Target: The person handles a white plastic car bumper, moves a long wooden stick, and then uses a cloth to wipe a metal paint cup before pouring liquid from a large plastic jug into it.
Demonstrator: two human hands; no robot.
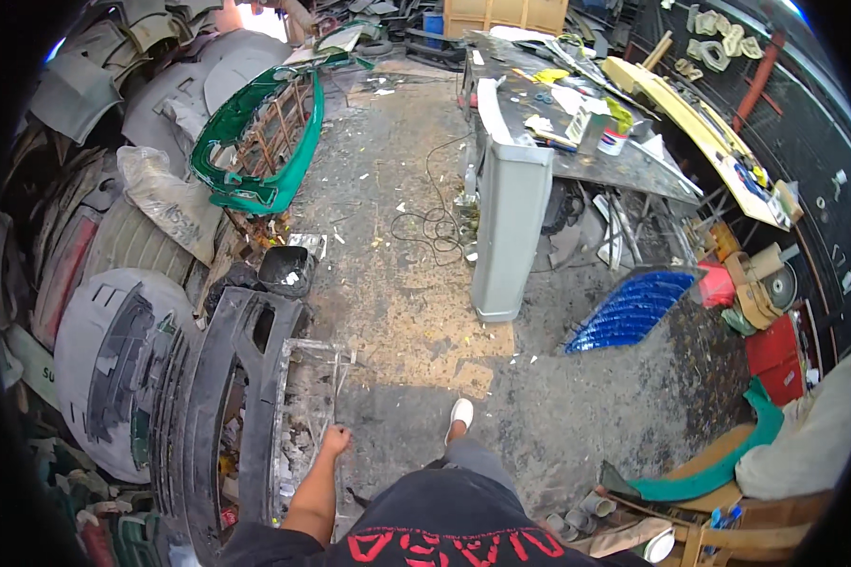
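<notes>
My left hand (pixel 336 440) hangs low at my left side, its fingers curled into a loose fist with nothing visible in them. It appears beside a scuffed metal frame (pixel 337 378); whether it touches the frame I cannot tell. Left of that frame stands a dark grey car bumper (pixel 203 378), on end. My right hand is out of view. Ahead of me a long light grey panel (pixel 512 227) leans upright against the end of a cluttered worktable (pixel 577 168).
A green bumper (pixel 298 180) rests on a stand at the left, near a black bin (pixel 288 269). A cable (pixel 430 227) lies looped on the floor. At the right are a blue slatted part (pixel 633 307), a red box (pixel 775 359) and a curved green piece (pixel 709 477).
</notes>
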